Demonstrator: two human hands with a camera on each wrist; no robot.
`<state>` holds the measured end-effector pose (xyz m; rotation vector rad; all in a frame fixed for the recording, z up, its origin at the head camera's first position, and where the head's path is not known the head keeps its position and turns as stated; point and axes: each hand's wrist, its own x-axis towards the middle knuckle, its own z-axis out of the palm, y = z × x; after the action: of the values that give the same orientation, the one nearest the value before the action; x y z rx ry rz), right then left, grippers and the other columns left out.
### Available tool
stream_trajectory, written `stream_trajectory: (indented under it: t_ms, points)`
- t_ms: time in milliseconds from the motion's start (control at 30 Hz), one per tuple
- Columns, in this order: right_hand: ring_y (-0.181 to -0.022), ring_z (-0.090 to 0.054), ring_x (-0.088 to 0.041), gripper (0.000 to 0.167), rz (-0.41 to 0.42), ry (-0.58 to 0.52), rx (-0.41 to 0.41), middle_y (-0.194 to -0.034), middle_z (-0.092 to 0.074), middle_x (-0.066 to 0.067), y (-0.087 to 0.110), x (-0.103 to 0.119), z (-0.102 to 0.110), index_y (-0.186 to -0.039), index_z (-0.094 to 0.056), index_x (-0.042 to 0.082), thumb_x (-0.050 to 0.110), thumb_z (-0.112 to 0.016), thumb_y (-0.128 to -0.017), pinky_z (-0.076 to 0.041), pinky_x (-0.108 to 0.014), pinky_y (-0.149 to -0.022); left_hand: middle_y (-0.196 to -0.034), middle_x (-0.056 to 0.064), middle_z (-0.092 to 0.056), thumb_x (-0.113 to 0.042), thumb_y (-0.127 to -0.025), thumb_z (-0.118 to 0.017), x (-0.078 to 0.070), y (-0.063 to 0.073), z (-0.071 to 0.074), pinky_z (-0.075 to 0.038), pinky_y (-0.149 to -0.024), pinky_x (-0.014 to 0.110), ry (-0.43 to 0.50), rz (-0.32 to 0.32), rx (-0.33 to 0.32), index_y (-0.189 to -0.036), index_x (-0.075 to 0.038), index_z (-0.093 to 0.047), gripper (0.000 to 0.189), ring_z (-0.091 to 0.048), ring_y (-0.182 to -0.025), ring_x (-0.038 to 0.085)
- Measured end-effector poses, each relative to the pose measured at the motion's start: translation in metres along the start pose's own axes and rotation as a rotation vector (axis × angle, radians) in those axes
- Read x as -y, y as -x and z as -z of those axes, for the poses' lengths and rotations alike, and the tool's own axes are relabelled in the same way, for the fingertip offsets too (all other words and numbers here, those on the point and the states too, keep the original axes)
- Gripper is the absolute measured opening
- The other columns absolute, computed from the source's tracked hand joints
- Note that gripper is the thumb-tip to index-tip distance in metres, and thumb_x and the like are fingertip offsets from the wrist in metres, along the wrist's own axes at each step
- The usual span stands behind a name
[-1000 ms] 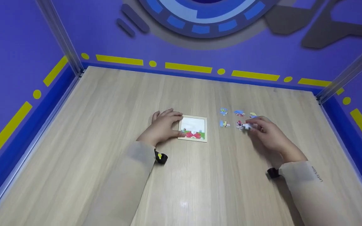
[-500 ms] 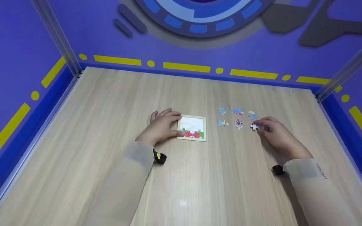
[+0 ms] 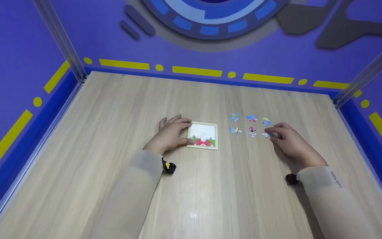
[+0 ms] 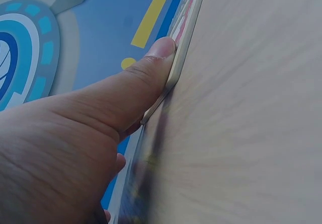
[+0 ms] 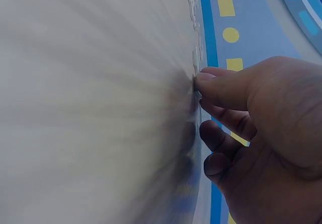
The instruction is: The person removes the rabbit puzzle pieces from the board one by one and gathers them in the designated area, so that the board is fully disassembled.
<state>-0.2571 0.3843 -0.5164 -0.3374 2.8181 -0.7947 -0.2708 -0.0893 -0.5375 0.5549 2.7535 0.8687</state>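
Observation:
A small square puzzle tray (image 3: pixel 203 148) with a pale wooden rim lies mid-table; red and green pieces fill its near part, and its far part shows white. My left hand (image 3: pixel 169 134) holds the tray's left side, thumb at the near corner and fingertips at the far one. In the left wrist view the thumb (image 4: pixel 162 48) presses on the rim. To the right, my right hand (image 3: pixel 288 141) pinches a pale jigsaw piece (image 3: pixel 266 135) at the table surface. Thumb and index finger meet low at the tabletop in the right wrist view, their other fingers (image 5: pixel 217 136) loosely bent.
Several jigsaw pieces lie in two rows right of the tray, among them a red-and-white one (image 3: pixel 252 131), a blue-and-yellow one (image 3: pixel 235 130) and a blue-and-red one (image 3: pixel 251 118). Blue-purple walls (image 3: pixel 194 53) enclose the wooden table (image 3: pixel 191 192) at the back and sides.
My right hand has moved the pale piece rightward, away from the red-and-white piece, then slightly back left, down at the end of the near row. The left hand keeps its place on the tray.

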Motion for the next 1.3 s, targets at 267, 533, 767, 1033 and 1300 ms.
stream_trajectory:
  t_ms: [267, 533, 767, 1033, 1300]
  points:
    - [-0.136, -0.059, -0.041, 0.045, -0.020, -0.061, -0.055, -0.160, -0.054, -0.023, 0.003, 0.011, -0.003, -0.159, -0.062, 0.003, 0.015, -0.064, -0.116, -0.048, -0.062, -0.118, -0.177, -0.003, -0.052, -0.055, -0.094, -0.089, 0.001, -0.002, -0.003, 0.000, -0.142, 0.070, -0.011, -0.004, 0.004, -0.165, -0.015, -0.061, 0.086, -0.024, -0.178, 0.027]
    - [-0.120, -0.055, -0.030, 0.044, 0.031, -0.133, -0.081, -0.162, -0.055, -0.014, 0.002, 0.044, -0.009, -0.158, -0.066, 0.010, 0.023, -0.066, -0.115, -0.050, -0.037, -0.096, -0.178, -0.002, -0.052, -0.053, -0.094, -0.091, 0.000, 0.001, -0.003, 0.002, -0.142, 0.070, 0.006, 0.007, 0.001, -0.165, -0.015, -0.061, 0.086, -0.023, -0.178, 0.029]
    - [-0.112, -0.054, -0.023, 0.042, 0.105, -0.227, -0.148, -0.165, -0.050, -0.017, -0.011, 0.079, -0.017, -0.153, -0.068, 0.004, 0.019, -0.068, -0.114, -0.046, -0.026, -0.088, -0.178, -0.002, -0.051, -0.052, -0.095, -0.089, -0.003, 0.003, 0.000, 0.001, -0.142, 0.071, -0.006, -0.001, 0.008, -0.166, -0.016, -0.059, 0.085, -0.023, -0.178, 0.028]
    - [-0.113, -0.057, -0.024, 0.042, 0.121, -0.308, -0.128, -0.167, -0.048, -0.016, -0.027, 0.117, -0.036, -0.153, -0.068, 0.006, 0.018, -0.068, -0.113, -0.047, -0.036, -0.098, -0.182, -0.002, -0.046, -0.054, -0.100, -0.084, -0.004, 0.004, 0.005, 0.001, -0.142, 0.073, -0.042, -0.032, 0.052, -0.168, -0.015, -0.056, 0.083, -0.018, -0.179, 0.030]
    - [-0.122, -0.064, -0.028, 0.047, 0.143, -0.300, -0.070, -0.170, -0.051, -0.007, -0.038, 0.161, -0.057, -0.159, -0.066, 0.017, 0.023, -0.070, -0.112, -0.052, -0.045, -0.107, -0.182, -0.001, -0.046, -0.055, -0.097, -0.084, -0.001, 0.005, 0.005, 0.002, -0.141, 0.073, -0.033, -0.037, 0.050, -0.169, -0.015, -0.055, 0.087, -0.018, -0.179, 0.031]
